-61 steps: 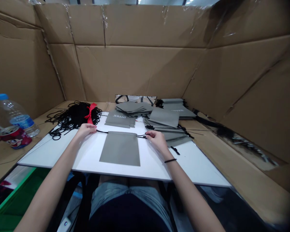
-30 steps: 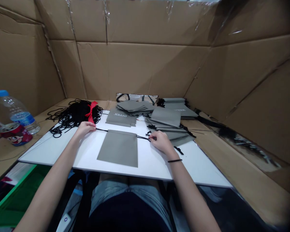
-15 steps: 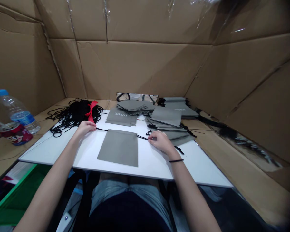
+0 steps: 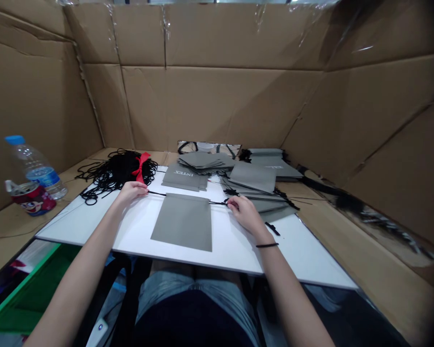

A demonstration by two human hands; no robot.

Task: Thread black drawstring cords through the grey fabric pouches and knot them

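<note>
A flat grey drawstring pouch lies on the white board in front of me, its plain side up. Black cord comes out of both its top corners. My left hand pinches the cord's left end, and my right hand pinches the cord on the right side. Both stretches look taut and nearly level. Behind my left hand rests a bundle of black cords tied with a red ribbon. Grey pouches printed INTEX lie beyond the one I hold.
More grey pouches with black cords are piled at the back right, with another stack behind. A short black cord piece lies right of my hand. On the left stand a water bottle and a red can. Cardboard walls enclose the table.
My right hand has shifted slightly, and the right-hand cord runs more level than before. The whole view has moved a little. Both hands keep their pinch.
</note>
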